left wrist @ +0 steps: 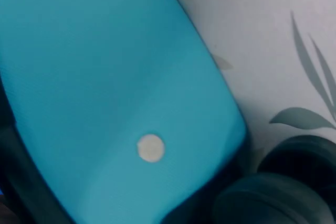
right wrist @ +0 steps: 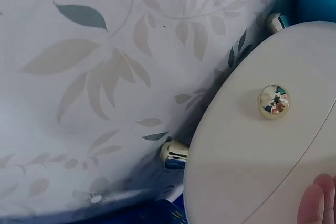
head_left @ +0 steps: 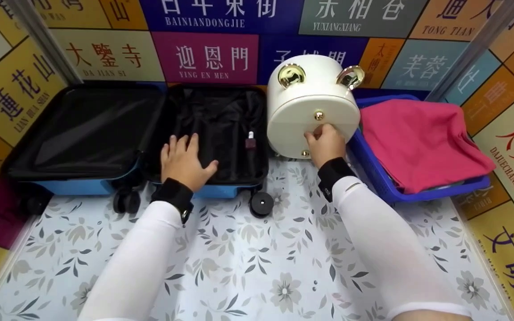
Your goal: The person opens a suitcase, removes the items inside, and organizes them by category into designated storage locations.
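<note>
My left hand (head_left: pixel 184 162) has its fingers spread over the near-left part of the suitcase's right half (head_left: pixel 221 129). In that black-lined half lies a small dark red bottle with a white cap (head_left: pixel 250 141), apart from the hand. My right hand (head_left: pixel 326 145) is at the front of a white rounded drawer box (head_left: pixel 283 129), just below its upper gold knob (head_left: pixel 319 115). Its fingertips (right wrist: pixel 312 203) touch or nearly touch the front panel by the seam. The lower gold knob (right wrist: pixel 274 101) is free of the hand. In the left wrist view the blue suitcase shell (left wrist: pixel 115 77) shows, without the hand.
The suitcase's other half (head_left: pixel 92 129), with a black cover, lies to the left. Black wheels (head_left: pixel 261 204) stick out towards me. A blue basket (head_left: pixel 393 194) with pink cloth (head_left: pixel 422 142) stands right of the box. Walls with printed signs enclose the floral surface (head_left: pixel 239 267).
</note>
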Demonstrator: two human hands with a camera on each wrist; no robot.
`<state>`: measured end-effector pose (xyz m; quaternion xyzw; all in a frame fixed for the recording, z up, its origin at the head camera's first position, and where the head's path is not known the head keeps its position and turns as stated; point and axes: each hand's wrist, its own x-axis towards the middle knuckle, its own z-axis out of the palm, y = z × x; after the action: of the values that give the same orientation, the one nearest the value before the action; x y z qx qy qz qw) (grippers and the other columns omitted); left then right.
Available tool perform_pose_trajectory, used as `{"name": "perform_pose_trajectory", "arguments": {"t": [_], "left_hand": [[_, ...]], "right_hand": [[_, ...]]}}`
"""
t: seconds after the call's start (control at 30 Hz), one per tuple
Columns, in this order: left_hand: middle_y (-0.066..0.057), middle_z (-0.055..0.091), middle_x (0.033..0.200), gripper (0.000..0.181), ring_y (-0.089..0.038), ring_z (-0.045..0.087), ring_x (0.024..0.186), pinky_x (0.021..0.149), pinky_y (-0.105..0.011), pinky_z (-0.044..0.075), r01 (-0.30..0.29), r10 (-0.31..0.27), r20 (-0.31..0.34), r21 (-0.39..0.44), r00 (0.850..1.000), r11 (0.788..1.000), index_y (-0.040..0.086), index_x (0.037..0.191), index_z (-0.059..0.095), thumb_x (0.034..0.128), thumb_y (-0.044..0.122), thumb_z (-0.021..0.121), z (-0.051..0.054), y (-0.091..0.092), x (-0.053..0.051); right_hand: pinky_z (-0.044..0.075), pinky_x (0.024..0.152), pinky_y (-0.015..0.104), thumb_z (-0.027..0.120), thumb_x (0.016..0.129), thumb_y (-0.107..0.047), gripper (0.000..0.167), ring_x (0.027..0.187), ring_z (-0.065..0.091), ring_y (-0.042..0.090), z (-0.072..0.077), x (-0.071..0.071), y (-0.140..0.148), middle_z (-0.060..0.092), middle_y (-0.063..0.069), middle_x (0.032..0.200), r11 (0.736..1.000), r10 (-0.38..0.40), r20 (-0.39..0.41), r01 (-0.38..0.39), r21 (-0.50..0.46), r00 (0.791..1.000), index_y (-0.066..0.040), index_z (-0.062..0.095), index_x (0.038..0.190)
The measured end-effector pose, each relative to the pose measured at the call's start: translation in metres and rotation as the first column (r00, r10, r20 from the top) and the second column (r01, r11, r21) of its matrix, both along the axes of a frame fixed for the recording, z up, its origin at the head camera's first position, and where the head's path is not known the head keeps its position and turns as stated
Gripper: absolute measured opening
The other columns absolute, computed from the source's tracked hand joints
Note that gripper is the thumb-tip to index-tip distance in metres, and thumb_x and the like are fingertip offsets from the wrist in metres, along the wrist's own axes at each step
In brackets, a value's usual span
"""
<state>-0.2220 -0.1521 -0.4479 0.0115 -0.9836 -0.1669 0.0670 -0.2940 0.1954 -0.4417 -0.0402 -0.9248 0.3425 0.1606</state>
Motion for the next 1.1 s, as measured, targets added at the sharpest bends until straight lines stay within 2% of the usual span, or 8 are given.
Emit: {"name": "perform_pose_trajectory", "arguments": {"t": [0.3, 0.47, 0.73, 0.9, 1.1], "left_hand": [[-0.022, 0.037, 0.167, 0.092, -0.047, 0.017, 0.161, 0.131, -0.062, 0.012, -0.011, 0.011, 0.003, 0.008, 1.000, 1.000, 0.011, 0.165, 0.035, 0.0940, 0.059, 0.068, -0.004, -0.003, 0.000], [-0.021, 0.036, 0.168, 0.092, -0.046, 0.016, 0.162, 0.131, -0.062, 0.012, -0.012, 0.012, 0.011, 0.004, 1.000, 1.000, 0.012, 0.166, 0.034, 0.0948, 0.060, 0.067, -0.003, -0.003, 0.000], [-0.022, 0.036, 0.168, 0.092, -0.047, 0.016, 0.162, 0.131, -0.062, 0.011, -0.012, 0.011, 0.018, 0.007, 1.000, 1.000, 0.011, 0.166, 0.033, 0.0946, 0.059, 0.067, -0.004, -0.004, 0.000], [-0.022, 0.037, 0.167, 0.092, -0.047, 0.017, 0.162, 0.131, -0.062, 0.011, -0.012, 0.011, 0.007, 0.008, 1.000, 1.000, 0.011, 0.165, 0.034, 0.0940, 0.060, 0.067, -0.005, -0.005, 0.000], [-0.022, 0.040, 0.165, 0.092, -0.047, 0.019, 0.161, 0.130, -0.062, 0.012, -0.018, 0.018, -0.028, 0.011, 0.999, 1.000, 0.010, 0.164, 0.038, 0.0924, 0.058, 0.069, -0.004, -0.008, -0.001]], "right_hand": [[0.052, 0.091, 0.053, 0.070, 0.094, -0.022, 0.023, 0.095, 0.067, 0.045, 0.004, -0.003, -0.005, 0.071, 0.021, 0.098, 0.998, -0.018, -0.011, 0.019, 0.060, 1.000, 0.000, 0.063, 0.092], [0.053, 0.091, 0.054, 0.069, 0.092, -0.021, 0.020, 0.094, 0.068, 0.046, 0.010, -0.005, -0.010, 0.072, 0.020, 0.098, 0.995, -0.043, 0.023, 0.041, 0.087, 0.999, -0.001, 0.064, 0.091], [0.053, 0.090, 0.058, 0.067, 0.091, -0.019, 0.019, 0.094, 0.069, 0.050, 0.018, -0.007, -0.013, 0.074, 0.024, 0.096, 0.989, -0.030, 0.053, 0.022, 0.148, 0.998, 0.000, 0.065, 0.087], [0.053, 0.089, 0.058, 0.066, 0.091, -0.019, 0.019, 0.094, 0.069, 0.050, 0.019, -0.003, -0.009, 0.074, 0.024, 0.096, 0.988, -0.014, 0.072, 0.003, 0.154, 0.997, 0.000, 0.063, 0.089], [0.053, 0.084, 0.057, 0.063, 0.091, -0.018, 0.018, 0.087, 0.068, 0.046, 0.018, 0.010, -0.001, 0.073, 0.022, 0.092, 0.988, 0.004, 0.083, -0.017, 0.156, 0.997, 0.000, 0.063, 0.089]]}}
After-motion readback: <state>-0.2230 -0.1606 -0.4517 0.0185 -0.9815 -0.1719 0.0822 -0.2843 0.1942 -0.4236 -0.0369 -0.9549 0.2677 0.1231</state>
